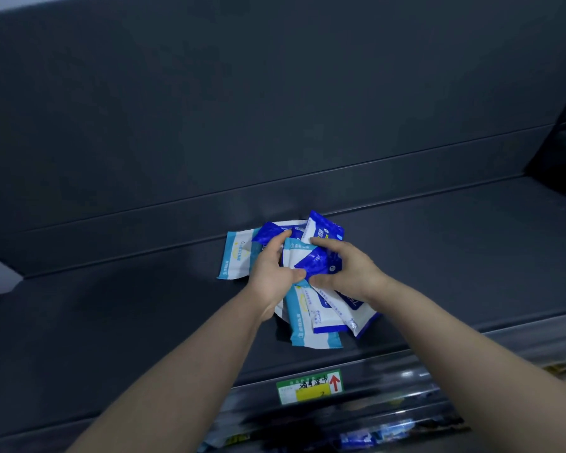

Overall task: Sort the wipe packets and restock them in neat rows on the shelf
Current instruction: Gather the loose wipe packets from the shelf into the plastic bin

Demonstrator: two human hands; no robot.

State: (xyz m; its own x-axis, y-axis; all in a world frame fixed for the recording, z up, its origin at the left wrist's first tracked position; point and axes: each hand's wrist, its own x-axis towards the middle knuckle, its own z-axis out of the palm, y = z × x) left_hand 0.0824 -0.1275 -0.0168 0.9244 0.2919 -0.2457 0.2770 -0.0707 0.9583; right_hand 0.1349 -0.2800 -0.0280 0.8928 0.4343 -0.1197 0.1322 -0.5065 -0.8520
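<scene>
Left grip (272,273) is clamped, fingers over and thumb under, on a teal-and-white packet (295,253) mid-pile. Right grip (347,269) is clamped on a dark blue packet (317,261), thumb at its near edge. The thumbs sit just beside each other. We cannot tell if either grip also catches a neighbouring packet.

The pile of wipe packets (327,308) lies at centre frame on the dark shelf (128,322), near the back ledge. We count two sorts, teal-and-white and dark-blue-and-white, overlapping at all angles with no rows yet. One flat teal packet (237,256) lies at the pile's left edge. Another, the low teal packet (311,331), sticks out toward the lower frame.

We judge these to be light, soft, flat pouches in glossy film, so slippery and prone to sliding off each other when stacked. Best to pinch across the flat faces or along the long edges, not by the crimped end seal, and to squeeze gently.

We see no box or bin, so the shelf is the only holder. A green price label (309,385) with a red arrow sits on the shelf's front lip. Below it the lower-shelf goods (373,433) are too blurred to name.
</scene>
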